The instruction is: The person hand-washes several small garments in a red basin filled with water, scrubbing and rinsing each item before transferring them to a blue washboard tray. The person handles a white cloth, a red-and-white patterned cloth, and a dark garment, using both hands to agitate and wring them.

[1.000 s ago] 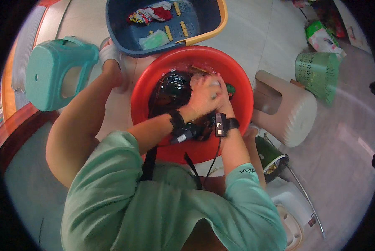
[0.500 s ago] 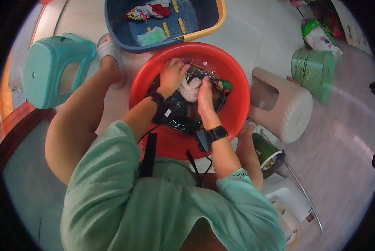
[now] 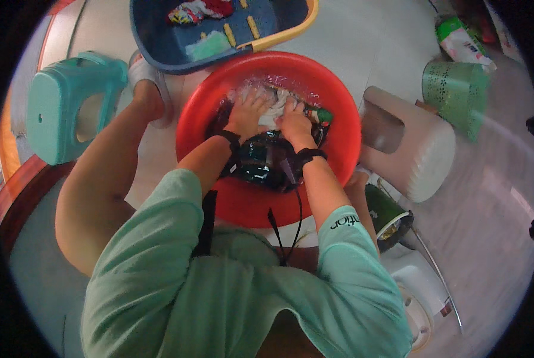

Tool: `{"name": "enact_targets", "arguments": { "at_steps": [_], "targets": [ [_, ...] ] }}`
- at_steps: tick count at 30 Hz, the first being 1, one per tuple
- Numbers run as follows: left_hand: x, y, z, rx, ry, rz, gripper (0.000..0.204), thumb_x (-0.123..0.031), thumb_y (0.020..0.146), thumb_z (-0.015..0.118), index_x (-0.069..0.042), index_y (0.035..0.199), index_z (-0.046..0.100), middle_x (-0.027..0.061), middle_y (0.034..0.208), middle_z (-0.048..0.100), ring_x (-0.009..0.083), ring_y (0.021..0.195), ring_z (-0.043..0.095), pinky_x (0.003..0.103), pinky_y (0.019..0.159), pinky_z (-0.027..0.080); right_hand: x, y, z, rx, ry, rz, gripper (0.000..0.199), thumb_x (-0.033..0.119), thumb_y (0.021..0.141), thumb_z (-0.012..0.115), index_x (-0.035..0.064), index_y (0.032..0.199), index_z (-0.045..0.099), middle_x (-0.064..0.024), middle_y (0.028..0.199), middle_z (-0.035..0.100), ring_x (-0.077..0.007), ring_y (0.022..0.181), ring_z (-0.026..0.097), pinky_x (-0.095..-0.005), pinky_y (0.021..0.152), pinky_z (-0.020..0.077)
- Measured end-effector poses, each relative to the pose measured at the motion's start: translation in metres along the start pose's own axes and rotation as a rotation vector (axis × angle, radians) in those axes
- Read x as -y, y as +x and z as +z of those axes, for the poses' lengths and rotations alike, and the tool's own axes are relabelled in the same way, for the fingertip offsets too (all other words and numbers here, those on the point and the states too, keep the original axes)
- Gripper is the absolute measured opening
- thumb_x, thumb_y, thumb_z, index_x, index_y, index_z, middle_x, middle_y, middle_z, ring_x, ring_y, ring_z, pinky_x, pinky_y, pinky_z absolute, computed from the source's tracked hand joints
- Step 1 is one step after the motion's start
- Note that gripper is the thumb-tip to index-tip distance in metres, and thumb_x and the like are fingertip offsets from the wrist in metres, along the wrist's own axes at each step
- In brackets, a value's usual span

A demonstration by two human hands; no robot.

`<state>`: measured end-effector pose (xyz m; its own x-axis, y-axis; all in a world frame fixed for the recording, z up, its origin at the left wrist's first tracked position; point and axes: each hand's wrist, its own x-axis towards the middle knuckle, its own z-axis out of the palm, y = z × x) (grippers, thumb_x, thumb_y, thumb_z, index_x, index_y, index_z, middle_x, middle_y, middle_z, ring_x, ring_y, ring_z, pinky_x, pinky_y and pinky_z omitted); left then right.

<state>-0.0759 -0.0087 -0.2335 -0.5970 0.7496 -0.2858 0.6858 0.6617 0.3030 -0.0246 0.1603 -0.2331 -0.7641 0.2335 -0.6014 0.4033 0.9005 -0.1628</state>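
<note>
A round red basin [image 3: 344, 161] stands on the floor between my legs, with water and dark, wet, shiny fabric [image 3: 259, 167] in it. Near its far side lies a whitish wet cloth [image 3: 274, 112]. My left hand [image 3: 248, 113] is open, its spread fingers pressing down at the cloth's left. From the right, my right hand [image 3: 295, 124] rests flat with its fingers apart on the cloth's right part. A green-and-white piece [image 3: 322, 116], whose kind I cannot make out, shows just right of that hand. Splashing water partly hides the left fingertips.
Beyond the basin stands a blue tub [image 3: 150, 42] with a yellow rim, a colourful cloth [image 3: 198, 11] and a pale green piece [image 3: 208, 46] inside. A teal stool [image 3: 55, 113] is at left. At right are a beige stool [image 3: 425, 143], a green basket [image 3: 454, 89] and a dark green bin [image 3: 383, 209].
My hands have gone from bunching the whitish cloth between them to pressing flat on it. The cloth is lower and more spread, and water splashes at the far side. The view has shifted slightly.
</note>
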Motion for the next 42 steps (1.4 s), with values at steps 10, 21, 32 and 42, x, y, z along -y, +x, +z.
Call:
{"name": "enact_targets", "arguments": {
  "at_steps": [10, 21, 32, 42],
  "targets": [
    [0.001, -0.008, -0.061, -0.118, -0.410, -0.034, 0.064, -0.020, 0.073, 0.073, -0.012, 0.133, 0.051, 0.0121, 0.148, 0.035, 0.0335, 0.138, 0.030, 0.054, 0.110, 0.026, 0.012, -0.073, -0.114, 0.263, 1.097, -0.105, 0.044, 0.021, 0.086, 0.068, 0.0056, 0.121, 0.047, -0.0046, 0.083, 0.059, -0.0110, 0.052, 0.053, -0.0250, 0.045, 0.0447],
    [-0.036, -0.071, -0.218, 0.318, -1.149, -0.021, 0.028, -0.004, 0.079, 0.059, -0.002, 0.106, 0.058, 0.0070, 0.097, 0.063, 0.0167, 0.085, 0.061, 0.029, 0.069, 0.050, -0.002, -0.189, -0.142, 0.081, 0.649, -0.374, 0.079, 0.036, 0.072, 0.082, -0.0038, 0.129, 0.045, -0.0200, 0.106, 0.056, -0.0290, 0.099, 0.058, -0.0366, 0.087, 0.0479],
    [-0.083, -0.104, -0.315, 0.524, -1.351, 0.175, 0.036, 0.002, 0.078, 0.054, -0.001, 0.114, 0.054, 0.0058, 0.106, 0.060, 0.0141, 0.097, 0.059, 0.027, 0.082, 0.049, 0.048, -0.234, -0.123, 0.051, 1.223, -0.679, 0.077, 0.012, 0.069, 0.083, 0.0029, 0.133, 0.041, -0.0070, 0.121, 0.056, -0.0182, 0.109, 0.057, -0.0332, 0.096, 0.0457],
    [-0.044, -0.057, -0.280, 0.201, -1.494, -0.215, 0.032, 0.003, 0.084, 0.055, 0.002, 0.116, 0.057, 0.0101, 0.102, 0.064, 0.0198, 0.094, 0.063, 0.031, 0.082, 0.052, 0.032, -0.200, -0.099, 0.346, 1.768, -0.313, 0.053, 0.016, 0.083, 0.071, 0.0042, 0.128, 0.047, -0.0087, 0.109, 0.062, -0.0211, 0.089, 0.064, -0.0359, 0.074, 0.0545]
  ]
}}
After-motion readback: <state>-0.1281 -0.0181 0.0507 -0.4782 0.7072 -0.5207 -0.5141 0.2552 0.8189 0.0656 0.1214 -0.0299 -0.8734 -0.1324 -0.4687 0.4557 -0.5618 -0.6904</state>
